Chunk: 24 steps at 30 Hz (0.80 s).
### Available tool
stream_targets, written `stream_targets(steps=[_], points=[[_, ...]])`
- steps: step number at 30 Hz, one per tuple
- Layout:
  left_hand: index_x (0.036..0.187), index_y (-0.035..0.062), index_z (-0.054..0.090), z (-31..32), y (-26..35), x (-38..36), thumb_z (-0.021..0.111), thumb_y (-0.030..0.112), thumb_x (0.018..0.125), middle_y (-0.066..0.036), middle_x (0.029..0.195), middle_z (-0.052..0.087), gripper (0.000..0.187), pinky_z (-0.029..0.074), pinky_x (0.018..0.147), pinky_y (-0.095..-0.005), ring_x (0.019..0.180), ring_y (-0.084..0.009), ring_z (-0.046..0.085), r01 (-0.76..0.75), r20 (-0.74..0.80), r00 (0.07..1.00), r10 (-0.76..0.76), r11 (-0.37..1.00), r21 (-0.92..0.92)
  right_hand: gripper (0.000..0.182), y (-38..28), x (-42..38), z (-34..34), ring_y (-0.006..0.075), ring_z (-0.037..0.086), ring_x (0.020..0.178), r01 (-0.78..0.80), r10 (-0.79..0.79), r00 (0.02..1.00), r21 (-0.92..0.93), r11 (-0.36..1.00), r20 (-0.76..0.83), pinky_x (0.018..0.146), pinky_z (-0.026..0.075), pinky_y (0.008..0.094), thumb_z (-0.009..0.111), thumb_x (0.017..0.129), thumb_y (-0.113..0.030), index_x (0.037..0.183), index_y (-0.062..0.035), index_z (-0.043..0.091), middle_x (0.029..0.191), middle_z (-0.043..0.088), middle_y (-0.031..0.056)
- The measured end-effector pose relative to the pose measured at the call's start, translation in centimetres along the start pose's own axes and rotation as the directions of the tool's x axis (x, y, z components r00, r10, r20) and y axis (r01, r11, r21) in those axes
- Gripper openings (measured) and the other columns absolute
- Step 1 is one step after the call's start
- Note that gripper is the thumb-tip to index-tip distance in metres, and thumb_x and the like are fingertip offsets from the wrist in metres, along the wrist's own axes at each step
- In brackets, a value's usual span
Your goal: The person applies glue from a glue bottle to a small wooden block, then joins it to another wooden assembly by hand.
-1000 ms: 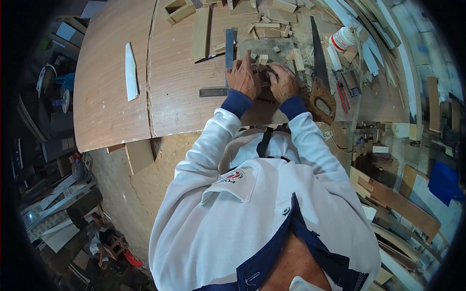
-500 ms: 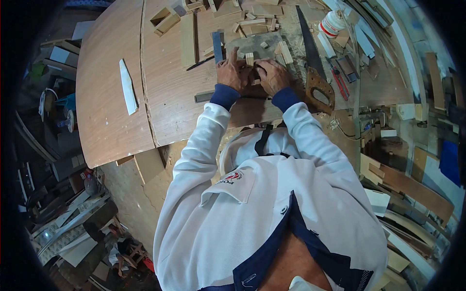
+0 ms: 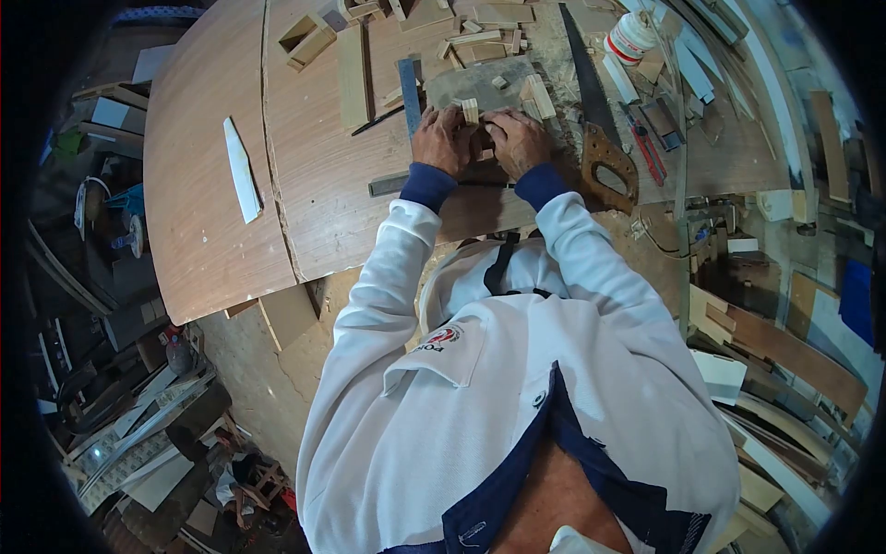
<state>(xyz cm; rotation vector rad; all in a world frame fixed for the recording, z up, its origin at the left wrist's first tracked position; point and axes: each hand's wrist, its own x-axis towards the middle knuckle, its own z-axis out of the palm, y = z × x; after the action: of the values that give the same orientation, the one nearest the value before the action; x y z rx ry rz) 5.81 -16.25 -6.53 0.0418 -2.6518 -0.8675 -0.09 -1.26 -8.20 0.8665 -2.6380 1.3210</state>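
Pressing both hands together over a small wooden piece (image 3: 481,146) on the workbench (image 3: 314,185), close to its near edge.

Left hand (image 3: 442,140) and right hand (image 3: 519,141) curled side by side, fingers bent and thumbs meeting on the small wooden piece between them; mostly hidden under the fingers, so shape and exact grip impossible to tell. Touching a pale wood block (image 3: 471,111) standing just beyond the left fingertips. Lying just left of the left hand, a steel square (image 3: 407,88) running toward the far edge, with a flat metal bar (image 3: 389,185) beside the left wrist. Resting just right of the right hand, a handsaw (image 3: 600,138), handle toward the near edge, blade pointing away. Scattered along the far edge, many offcuts (image 3: 480,42); farther right, a white bottle (image 3: 629,39) and red pliers (image 3: 648,152). Well apart on the left part, a white strip (image 3: 240,171).
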Motion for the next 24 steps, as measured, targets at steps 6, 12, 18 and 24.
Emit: stream_targets(steps=[6, 12, 18, 24], points=[[0.094, 0.0055, 0.061, 1.2, -0.9, -0.2, 0.060, 0.013, 0.077, -0.013, 0.091, 0.064, 0.019, 0.047, 0.081, -0.0415, 0.090, -0.0364, 0.057, -0.005, -0.055, 0.998, 0.004, 1.000, -0.009, 0.017, 0.5, 0.0, 0.3, 0.0298, 0.063, 0.087, 0.020, -0.020, 1.000, -0.006, 1.000, -0.019, 0.078, 0.050, 0.0369, 0.058, 0.081, -0.011, 0.094, -0.0059, 0.067, 0.095, 0.066, 0.0102], [0.092, 0.0063, 0.062, 0.8, -0.4, -0.1, 0.059, 0.012, 0.077, -0.012, 0.089, 0.064, 0.016, 0.048, 0.079, -0.0418, 0.089, -0.0357, 0.057, -0.025, -0.056, 0.998, 0.025, 1.000, 0.004, 0.016, 0.4, 0.0, 0.3, 0.0295, 0.063, 0.086, 0.007, -0.007, 1.000, -0.026, 1.000, -0.021, 0.077, 0.050, 0.0364, 0.058, 0.081, -0.012, 0.093, -0.0066, 0.068, 0.095, 0.066, 0.0097], [0.092, 0.0036, 0.059, 0.1, 0.7, 0.0, 0.060, 0.013, 0.077, -0.017, 0.089, 0.065, 0.017, 0.043, 0.096, -0.0431, 0.088, -0.0395, 0.060, -0.048, -0.062, 0.997, 0.049, 0.999, 0.013, 0.016, 0.4, 0.0, 0.4, 0.0293, 0.063, 0.086, 0.020, -0.021, 0.999, -0.027, 0.999, -0.038, 0.076, 0.050, 0.0363, 0.059, 0.081, -0.013, 0.093, -0.0070, 0.068, 0.094, 0.066, 0.0098], [0.086, 0.0035, 0.058, 0.6, 0.2, 0.0, 0.061, 0.013, 0.076, -0.016, 0.087, 0.065, 0.014, 0.045, 0.093, -0.0428, 0.086, -0.0392, 0.060, -0.001, -0.079, 0.997, 0.000, 1.000, -0.003, 0.020, 0.0, -0.1, 0.1, 0.0298, 0.063, 0.088, -0.019, 0.019, 0.999, 0.000, 1.000, -0.027, 0.079, 0.050, 0.0360, 0.056, 0.081, -0.009, 0.096, -0.0074, 0.068, 0.096, 0.066, 0.0122]])
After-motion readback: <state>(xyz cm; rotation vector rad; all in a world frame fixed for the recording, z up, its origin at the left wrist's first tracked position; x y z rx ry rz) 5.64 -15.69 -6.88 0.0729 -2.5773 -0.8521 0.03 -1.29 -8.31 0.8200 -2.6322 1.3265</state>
